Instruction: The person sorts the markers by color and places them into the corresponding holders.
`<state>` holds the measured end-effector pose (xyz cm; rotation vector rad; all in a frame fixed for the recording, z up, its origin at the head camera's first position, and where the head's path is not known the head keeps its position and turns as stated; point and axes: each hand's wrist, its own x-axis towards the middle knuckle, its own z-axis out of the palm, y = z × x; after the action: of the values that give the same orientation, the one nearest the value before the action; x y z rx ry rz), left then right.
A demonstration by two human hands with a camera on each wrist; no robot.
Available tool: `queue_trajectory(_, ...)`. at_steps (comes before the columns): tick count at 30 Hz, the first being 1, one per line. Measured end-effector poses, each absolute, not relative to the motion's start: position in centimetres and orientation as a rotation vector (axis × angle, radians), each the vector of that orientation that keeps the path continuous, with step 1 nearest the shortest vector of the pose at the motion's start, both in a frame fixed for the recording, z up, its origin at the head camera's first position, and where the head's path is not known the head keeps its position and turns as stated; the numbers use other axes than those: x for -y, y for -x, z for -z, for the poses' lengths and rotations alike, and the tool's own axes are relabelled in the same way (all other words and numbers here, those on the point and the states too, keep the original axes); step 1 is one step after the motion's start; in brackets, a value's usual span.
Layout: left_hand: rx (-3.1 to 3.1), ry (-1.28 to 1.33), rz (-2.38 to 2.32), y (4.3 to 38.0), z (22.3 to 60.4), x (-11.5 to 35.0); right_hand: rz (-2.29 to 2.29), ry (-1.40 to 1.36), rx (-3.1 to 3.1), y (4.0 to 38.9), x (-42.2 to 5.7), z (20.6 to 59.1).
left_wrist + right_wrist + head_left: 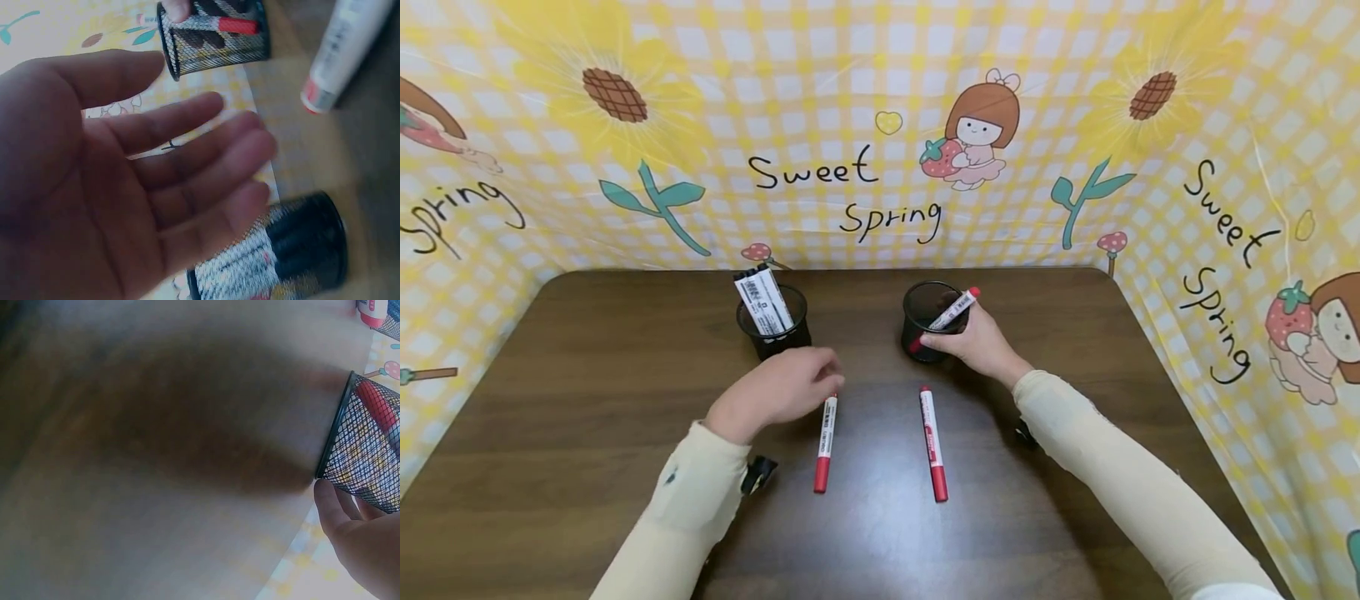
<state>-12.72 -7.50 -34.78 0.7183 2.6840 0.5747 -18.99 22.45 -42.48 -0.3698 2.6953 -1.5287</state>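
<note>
Dark wood grain is seen on the tabletop (625,367), where a smooth, glossy finish is marked by a bright sheen. The left pen cup (778,343) and right pen cup (912,335) are formed of black, see-through mesh, apparently metal, and are smoothly rimmed. Smooth plastic is suggested by the red-capped markers (931,437). The backdrop (820,108) is made of thin, creased cloth; the sleeves (1105,450) are cut from matt fabric.

Head view: bright, fairly sharp
Desk (871,542): pale glare near the middle, soft shadow beside right sleeve (1131,471)
Left hand (87,181): dim against washed-out cloth (62,25)
Marker (347,50), left-wrist view: blurred
Right-wrist view: hazy desk, broad blurry shadow
</note>
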Motion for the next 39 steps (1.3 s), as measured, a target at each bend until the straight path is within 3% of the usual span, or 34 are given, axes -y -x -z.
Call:
queue_trajectory(7, -2.744, -0.527, -0.293, 9.5, 36.6, 9.0, 1.494, 0.279, -2.705, 18.8, -22.5, 42.3)
queue_trajectory(15, -2.712, -0.392, -0.205, 7.7, 38.5, 7.8, 1.490, 0.280, -2.703, 18.9, -22.5, 42.3)
queue_trajectory(39, -2.823, -0.650, -0.321, 6.6, 39.7, 6.1, 1.501, 0.272, -2.684, 18.6, -22.3, 42.1)
